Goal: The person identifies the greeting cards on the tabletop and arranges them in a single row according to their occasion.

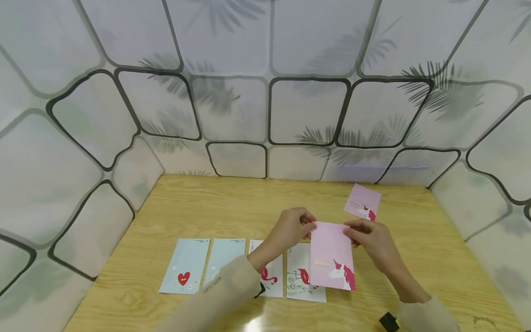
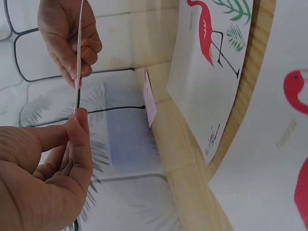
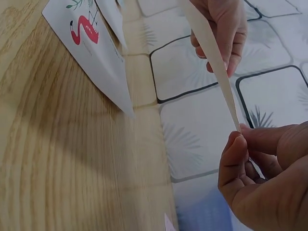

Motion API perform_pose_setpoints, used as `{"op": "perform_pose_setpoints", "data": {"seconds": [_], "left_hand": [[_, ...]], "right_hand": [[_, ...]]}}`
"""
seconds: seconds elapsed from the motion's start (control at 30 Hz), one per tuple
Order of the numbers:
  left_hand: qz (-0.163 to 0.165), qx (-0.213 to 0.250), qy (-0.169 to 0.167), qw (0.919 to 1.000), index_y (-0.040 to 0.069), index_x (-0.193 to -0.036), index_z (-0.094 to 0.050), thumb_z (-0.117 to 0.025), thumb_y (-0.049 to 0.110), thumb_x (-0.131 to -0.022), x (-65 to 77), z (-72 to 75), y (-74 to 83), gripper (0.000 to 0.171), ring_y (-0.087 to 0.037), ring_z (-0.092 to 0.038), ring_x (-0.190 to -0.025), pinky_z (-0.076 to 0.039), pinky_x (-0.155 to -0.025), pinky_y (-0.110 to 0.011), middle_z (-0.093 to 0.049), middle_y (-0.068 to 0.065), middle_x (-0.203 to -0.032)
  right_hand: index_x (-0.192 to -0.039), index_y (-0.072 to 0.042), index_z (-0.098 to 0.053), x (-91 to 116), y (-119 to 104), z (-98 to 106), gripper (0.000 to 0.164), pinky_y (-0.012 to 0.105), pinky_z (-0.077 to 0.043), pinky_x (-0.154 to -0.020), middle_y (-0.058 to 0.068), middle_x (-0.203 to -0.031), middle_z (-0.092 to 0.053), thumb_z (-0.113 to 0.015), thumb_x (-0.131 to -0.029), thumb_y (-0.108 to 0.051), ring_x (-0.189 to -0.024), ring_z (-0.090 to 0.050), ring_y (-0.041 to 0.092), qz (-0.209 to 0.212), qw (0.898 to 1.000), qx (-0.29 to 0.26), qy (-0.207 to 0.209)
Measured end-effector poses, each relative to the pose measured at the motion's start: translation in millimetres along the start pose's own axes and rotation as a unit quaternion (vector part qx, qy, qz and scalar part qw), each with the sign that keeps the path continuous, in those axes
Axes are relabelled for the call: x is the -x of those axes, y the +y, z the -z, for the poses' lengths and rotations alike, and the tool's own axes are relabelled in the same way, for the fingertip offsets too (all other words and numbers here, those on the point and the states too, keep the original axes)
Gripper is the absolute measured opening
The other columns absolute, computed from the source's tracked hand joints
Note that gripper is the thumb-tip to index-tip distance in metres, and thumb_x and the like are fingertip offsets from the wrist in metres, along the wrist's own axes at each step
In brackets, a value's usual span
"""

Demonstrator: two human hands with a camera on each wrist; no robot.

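Observation:
A pink unicorn card is held up between both hands over the table. My left hand pinches its upper left corner, and my right hand pinches the upper right corner. Seen from the left wrist, the card is nearly edge-on between the fingers of both hands. The right wrist view shows the pale back of the card. Behind it, partly covered, lies a white flamingo card. Farther back on the right rests another pink unicorn card.
Left of the held card, a second flamingo card lies partly under my left arm. Beside it are a light blue card and a light blue heart card, in a row on the wooden table. Patterned walls enclose the table.

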State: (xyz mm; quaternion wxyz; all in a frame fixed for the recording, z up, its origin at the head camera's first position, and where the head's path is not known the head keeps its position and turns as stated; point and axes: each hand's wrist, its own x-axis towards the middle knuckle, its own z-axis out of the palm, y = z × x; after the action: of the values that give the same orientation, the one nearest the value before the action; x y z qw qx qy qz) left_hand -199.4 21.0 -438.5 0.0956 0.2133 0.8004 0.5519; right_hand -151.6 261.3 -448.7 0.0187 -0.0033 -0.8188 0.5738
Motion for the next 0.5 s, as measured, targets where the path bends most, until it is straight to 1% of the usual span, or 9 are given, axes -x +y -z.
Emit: {"op": "perform_pose_setpoints", "data": {"seconds": [0.07,0.27,0.43,0.5], "left_hand": [[-0.003,0.004,-0.003,1.0000,-0.002,-0.100,-0.071,-0.071,0.000,-0.096,0.4,-3.6,1.0,0.005,-0.012,-0.065,-0.062,-0.059,-0.061,-0.024,-0.069,-0.002,-0.081],[-0.009,0.002,-0.014,0.9999,-0.005,-0.099,-0.071,-0.072,-0.001,-0.095,0.1,-17.0,0.1,0.005,-0.009,-0.065,-0.060,-0.060,-0.061,-0.027,-0.070,-0.003,-0.079],[-0.023,-0.005,-0.014,0.9996,-0.006,-0.100,-0.073,-0.071,-0.002,-0.095,-2.6,-28.9,-4.4,0.006,-0.005,-0.064,-0.061,-0.060,-0.062,-0.025,-0.072,-0.005,-0.081],[-0.022,-0.005,-0.017,0.9996,-0.006,-0.100,-0.073,-0.070,-0.002,-0.096,-3.2,-32.8,-6.5,0.006,-0.004,-0.063,-0.062,-0.060,-0.063,-0.026,-0.072,-0.005,-0.082]], "right_hand": [[-0.119,0.011,-0.069,1.5,1.2,3.1,0.034,0.025,-0.057,-0.066,0.008,-0.092,-0.072,-0.074,-0.097,-0.015,-0.072,-0.062,0.012,-0.003,1.000,-0.002,0.002],[-0.119,0.014,-0.067,7.0,8.7,12.3,0.034,0.024,-0.056,-0.064,0.006,-0.091,-0.071,-0.074,-0.097,-0.012,-0.071,-0.061,0.011,-0.010,1.000,-0.003,-0.004],[-0.119,0.016,-0.066,11.5,17.6,17.9,0.035,0.024,-0.057,-0.065,0.005,-0.090,-0.072,-0.074,-0.097,-0.011,-0.069,-0.062,0.010,-0.021,1.000,-0.006,-0.002],[-0.120,0.016,-0.066,12.9,22.0,19.8,0.036,0.025,-0.057,-0.065,0.005,-0.090,-0.073,-0.074,-0.097,-0.011,-0.070,-0.062,0.010,-0.030,0.999,-0.011,-0.002]]}}
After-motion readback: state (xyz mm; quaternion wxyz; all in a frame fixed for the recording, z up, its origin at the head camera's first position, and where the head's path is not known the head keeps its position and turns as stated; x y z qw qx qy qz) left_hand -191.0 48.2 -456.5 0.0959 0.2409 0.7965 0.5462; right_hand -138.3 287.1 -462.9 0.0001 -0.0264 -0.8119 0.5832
